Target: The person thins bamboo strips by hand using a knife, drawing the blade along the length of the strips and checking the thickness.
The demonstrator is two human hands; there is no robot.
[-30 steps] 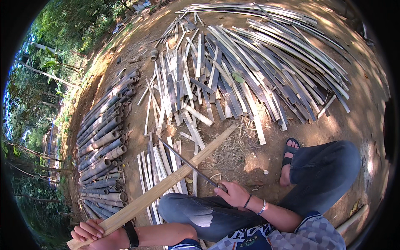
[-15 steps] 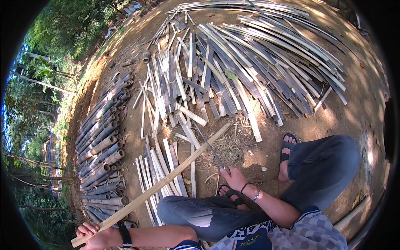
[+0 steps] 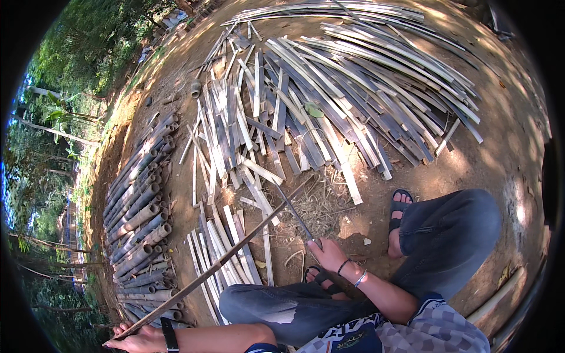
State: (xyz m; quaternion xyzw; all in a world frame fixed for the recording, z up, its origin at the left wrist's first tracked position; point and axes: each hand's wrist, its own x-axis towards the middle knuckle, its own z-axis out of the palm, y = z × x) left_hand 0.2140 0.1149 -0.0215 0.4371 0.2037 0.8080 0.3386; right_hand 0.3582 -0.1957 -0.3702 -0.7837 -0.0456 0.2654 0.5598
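Observation:
At the lower left my left hand (image 3: 140, 339) is closed round the near end of a long bamboo strip (image 3: 218, 265). The strip slants up and away to the right, its narrow dark edge turned upward. My right hand (image 3: 328, 257) grips the handle of a long, thin-bladed knife (image 3: 299, 218), which points up and to the left. The blade crosses the strip near its far end; whether they touch I cannot tell. Beneath the crossing lies a heap of curly shavings (image 3: 322, 203).
Ahead spreads a large pile of split bamboo strips (image 3: 353, 100). More strips (image 3: 240, 244) lie beside my left knee. Stacked bamboo poles (image 3: 141, 215) line the left side. My bent legs (image 3: 447, 247) frame the work, and a pole (image 3: 497, 294) lies at the right.
The bamboo strip has turned in my left hand from its broad pale face to its narrow dark edge. The knife stays in my right hand, and the view has shifted slightly.

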